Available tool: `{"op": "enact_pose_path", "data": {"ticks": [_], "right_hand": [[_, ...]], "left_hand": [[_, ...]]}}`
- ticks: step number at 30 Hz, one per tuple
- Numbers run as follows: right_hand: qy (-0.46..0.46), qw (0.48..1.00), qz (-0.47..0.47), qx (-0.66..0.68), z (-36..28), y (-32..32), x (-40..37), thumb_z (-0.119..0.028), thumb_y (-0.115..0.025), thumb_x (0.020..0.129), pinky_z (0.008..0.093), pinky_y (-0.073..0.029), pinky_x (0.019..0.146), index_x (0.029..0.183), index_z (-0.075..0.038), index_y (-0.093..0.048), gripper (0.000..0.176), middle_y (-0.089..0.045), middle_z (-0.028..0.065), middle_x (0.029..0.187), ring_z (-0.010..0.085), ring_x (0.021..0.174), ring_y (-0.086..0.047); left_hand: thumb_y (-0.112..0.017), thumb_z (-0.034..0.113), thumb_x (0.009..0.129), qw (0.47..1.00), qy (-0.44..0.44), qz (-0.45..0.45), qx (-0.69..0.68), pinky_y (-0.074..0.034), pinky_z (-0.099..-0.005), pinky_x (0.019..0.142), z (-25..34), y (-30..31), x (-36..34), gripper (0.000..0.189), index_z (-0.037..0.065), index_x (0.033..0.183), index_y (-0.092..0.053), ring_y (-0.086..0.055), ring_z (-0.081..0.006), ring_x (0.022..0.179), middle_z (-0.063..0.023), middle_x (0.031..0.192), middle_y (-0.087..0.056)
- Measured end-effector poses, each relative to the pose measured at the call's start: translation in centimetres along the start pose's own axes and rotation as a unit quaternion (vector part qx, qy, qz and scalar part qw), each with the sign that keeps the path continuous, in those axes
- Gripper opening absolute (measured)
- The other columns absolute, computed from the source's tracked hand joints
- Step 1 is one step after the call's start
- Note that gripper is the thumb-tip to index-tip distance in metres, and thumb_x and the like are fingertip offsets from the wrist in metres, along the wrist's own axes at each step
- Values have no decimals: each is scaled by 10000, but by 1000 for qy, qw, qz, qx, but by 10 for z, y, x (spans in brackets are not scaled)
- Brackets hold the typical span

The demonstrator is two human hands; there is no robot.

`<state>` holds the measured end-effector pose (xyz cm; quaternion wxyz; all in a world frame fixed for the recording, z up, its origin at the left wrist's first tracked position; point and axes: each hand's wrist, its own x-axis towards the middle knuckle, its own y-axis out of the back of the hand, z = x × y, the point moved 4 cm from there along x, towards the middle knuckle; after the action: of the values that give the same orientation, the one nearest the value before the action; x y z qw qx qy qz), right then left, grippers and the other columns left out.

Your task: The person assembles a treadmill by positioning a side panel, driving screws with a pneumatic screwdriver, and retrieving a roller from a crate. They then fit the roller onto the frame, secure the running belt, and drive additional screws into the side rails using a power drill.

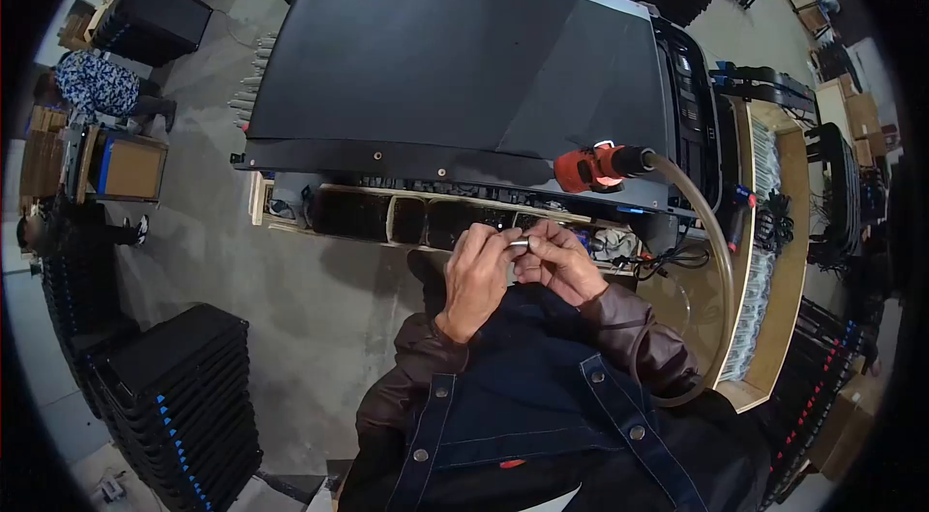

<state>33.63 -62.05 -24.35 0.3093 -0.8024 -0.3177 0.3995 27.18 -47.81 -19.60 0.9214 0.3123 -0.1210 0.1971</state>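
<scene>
A small silver metal cylinder (520, 246) sits between my two hands in front of my chest. Fingers of my left hand (472, 282) close around its left end, while my right hand (563, 267) pinches the other end with thumb and fingertips. Just beyond them runs a wooden tray (390, 220) divided into compartments with dark small parts, too small to make out. Past the tray stands a large black flat panel (455, 67) with screws along its near edge. On its near right part rests a red and black power driver (590, 166), apart from both hands.
A thick translucent hose (711, 212) curves from the driver down past my right arm. At right stands a wooden crate (789, 289) with bagged parts and a screwdriver (743, 207). Stacked black panels (174, 396) are at lower left. Other people are at the far side and left.
</scene>
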Motion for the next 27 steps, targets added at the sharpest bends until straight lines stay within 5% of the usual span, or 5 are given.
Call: {"op": "enact_pose_path", "data": {"ticks": [7, 11, 17, 26, 27], "right_hand": [[2, 957, 81, -280, -31, 24, -13, -133, -667, 960, 278, -578, 648, 993, -46, -550, 150, -664, 108, 933, 171, 750, -701], [284, 849, 220, -387, -84, 17, -33, -69, -776, 838, 295, -546, 866, 1208, 6, -557, 436, -651, 67, 1048, 160, 983, -648], [401, 726, 46, -557, -134, -52, 16, -71, -878, 690, 375, -517, 961, 1306, -3, -512, 720, -611, 173, 1238, 259, 1107, -618], [493, 783, 112, -362, -140, -30, 16, -177, -727, 839, 478, -520, 936, 1204, -3, -520, 454, -622, 201, 1088, 359, 1027, -658], [504, 782, 84, -358, -136, -28, 19, -186, -758, 820, 493, -522, 929, 1187, -8, -523, 470, -609, 207, 1094, 372, 1027, -653]], "left_hand": [[-713, 202, 929, 877, 260, -136, -380, -424, -247, 624, -46, -67, -13, 212, 6, 990, -662, -525, -85, 722, 36, 747, -505], [-647, 365, 944, 690, 501, -157, -498, -301, -194, 484, -92, -121, -29, 246, 128, 876, -650, -440, -19, 598, 65, 714, -493], [-528, 318, 987, 437, 488, -185, -732, -341, -197, 502, -138, -226, -14, 238, 111, 1008, -644, -468, -59, 595, 47, 749, -544], [-618, 249, 964, 652, 397, -260, -592, -561, -338, 725, -181, -269, 1, 225, 34, 1025, -636, -664, -217, 743, -109, 874, -657], [-662, 237, 936, 430, 351, -286, -782, -549, -337, 777, -191, -294, -7, 250, 59, 1107, -627, -644, -203, 885, -94, 1023, -642]]}}
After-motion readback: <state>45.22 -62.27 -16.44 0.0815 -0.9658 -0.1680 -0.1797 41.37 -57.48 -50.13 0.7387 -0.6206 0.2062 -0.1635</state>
